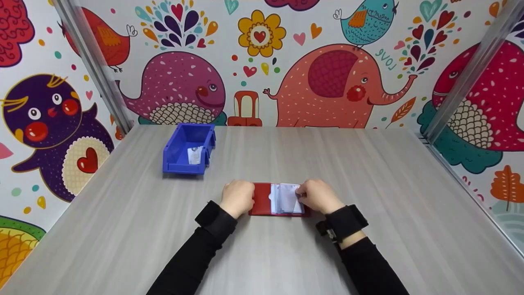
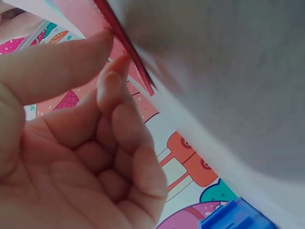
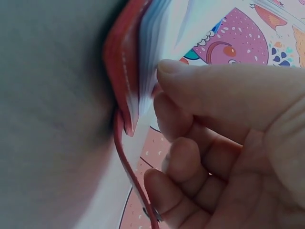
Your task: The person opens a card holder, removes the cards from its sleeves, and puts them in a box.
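A red card holder [image 1: 260, 199] lies opened out on the table, its bare cover at left and a stack of clear sleeves [image 1: 287, 198] with whitish contents at right. My left hand [image 1: 238, 198] pinches the left cover's edge between thumb and forefinger, and the left wrist view shows that red edge [image 2: 125, 40] at the fingertips. At the sleeves' right edge, my right hand [image 1: 321, 196] pinches with thumb and forefinger. The right wrist view shows the layered sleeves [image 3: 151, 52] beside the thumb, and a thin red strap [image 3: 127, 160] hanging from the holder.
A blue plastic bin [image 1: 184, 168] stands at the back left of the table [image 1: 262, 254], with a white printed piece [image 1: 194, 155] inside. Walls covered in cartoon animals [image 1: 327, 90] border the table's back and sides. Metal posts [image 1: 96, 65] rise at the back corners.
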Tool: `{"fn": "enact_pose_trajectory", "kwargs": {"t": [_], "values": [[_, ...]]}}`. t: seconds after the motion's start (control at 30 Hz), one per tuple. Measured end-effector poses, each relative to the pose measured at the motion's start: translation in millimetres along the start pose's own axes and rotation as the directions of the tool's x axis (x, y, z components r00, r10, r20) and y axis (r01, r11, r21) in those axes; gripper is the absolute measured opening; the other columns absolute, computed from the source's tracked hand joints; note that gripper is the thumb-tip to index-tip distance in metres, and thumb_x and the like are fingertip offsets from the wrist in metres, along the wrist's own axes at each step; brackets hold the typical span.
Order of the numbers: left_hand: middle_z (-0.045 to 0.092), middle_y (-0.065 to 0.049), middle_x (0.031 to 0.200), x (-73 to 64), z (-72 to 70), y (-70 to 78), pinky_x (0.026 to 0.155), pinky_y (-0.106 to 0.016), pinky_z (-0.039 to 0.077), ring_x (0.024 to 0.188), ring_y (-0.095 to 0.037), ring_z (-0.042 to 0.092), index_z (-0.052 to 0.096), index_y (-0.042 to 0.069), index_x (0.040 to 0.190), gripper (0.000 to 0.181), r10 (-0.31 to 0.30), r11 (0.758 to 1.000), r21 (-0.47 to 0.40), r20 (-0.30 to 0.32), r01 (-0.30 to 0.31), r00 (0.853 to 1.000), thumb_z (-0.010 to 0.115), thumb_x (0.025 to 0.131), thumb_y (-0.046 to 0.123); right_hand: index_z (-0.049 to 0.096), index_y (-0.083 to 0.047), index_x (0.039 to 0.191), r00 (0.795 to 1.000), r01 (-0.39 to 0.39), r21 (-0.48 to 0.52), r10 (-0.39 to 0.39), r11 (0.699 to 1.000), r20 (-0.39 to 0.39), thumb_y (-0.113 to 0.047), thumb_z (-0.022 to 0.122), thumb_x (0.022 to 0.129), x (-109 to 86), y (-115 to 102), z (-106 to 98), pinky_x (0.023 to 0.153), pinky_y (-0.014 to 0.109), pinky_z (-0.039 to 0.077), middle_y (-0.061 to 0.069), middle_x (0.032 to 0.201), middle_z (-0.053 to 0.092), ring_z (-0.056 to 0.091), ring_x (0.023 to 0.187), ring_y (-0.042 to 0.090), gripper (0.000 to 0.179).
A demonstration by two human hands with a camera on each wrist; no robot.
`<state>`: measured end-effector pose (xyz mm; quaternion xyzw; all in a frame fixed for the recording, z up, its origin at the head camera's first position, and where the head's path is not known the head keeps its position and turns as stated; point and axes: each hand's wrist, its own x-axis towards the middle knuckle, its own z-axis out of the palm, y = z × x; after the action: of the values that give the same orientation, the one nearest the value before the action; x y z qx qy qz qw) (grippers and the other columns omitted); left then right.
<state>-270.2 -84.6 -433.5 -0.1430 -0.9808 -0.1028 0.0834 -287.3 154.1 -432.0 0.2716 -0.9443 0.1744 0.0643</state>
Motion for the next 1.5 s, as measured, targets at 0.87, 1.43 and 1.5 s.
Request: {"fn": "enact_pose_trajectory", "kwargs": {"t": [0.87,1.43,1.5], "values": [[0.06,-0.003,0.062,-0.8,1.4,-1.4,0.065,-0.045,0.049,0.074,-0.032,0.064,0.054,0.012,0.057,0.027,0.022,1.0,-0.007,-0.03,-0.023,0.999,0.075,0.074,0.006,0.075,-0.007,0.076,0.999,0.022,0.036,-0.023,0.999,0.034,0.005,0.073,0.075,1.6,-8.0,2.7,0.063,0.033,0.043,0.0,0.071,0.058,0.044,0.064,0.015,0.013],[0.063,-0.002,0.066,3.0,-5.5,7.6,0.066,-0.043,0.05,0.072,-0.029,0.065,0.058,0.012,0.06,0.027,0.03,0.999,-0.019,-0.086,-0.032,0.996,0.074,0.082,0.014,0.076,-0.008,0.078,0.999,0.009,0.056,-0.012,0.998,0.053,0.004,0.075,0.076,1.2,-7.7,3.2,0.066,0.034,0.045,0.001,0.073,0.061,0.047,0.066,0.015,0.012],[0.06,0.0,0.063,4.3,-7.3,11.1,0.066,-0.042,0.049,0.069,-0.027,0.063,0.059,0.013,0.058,0.028,0.05,0.998,-0.041,-0.107,-0.055,0.993,0.073,0.082,0.014,0.075,-0.008,0.077,0.998,0.013,0.054,-0.016,0.998,0.055,0.004,0.075,0.076,1.3,-7.5,3.1,0.065,0.034,0.045,0.001,0.073,0.06,0.047,0.066,0.015,0.012]]}}
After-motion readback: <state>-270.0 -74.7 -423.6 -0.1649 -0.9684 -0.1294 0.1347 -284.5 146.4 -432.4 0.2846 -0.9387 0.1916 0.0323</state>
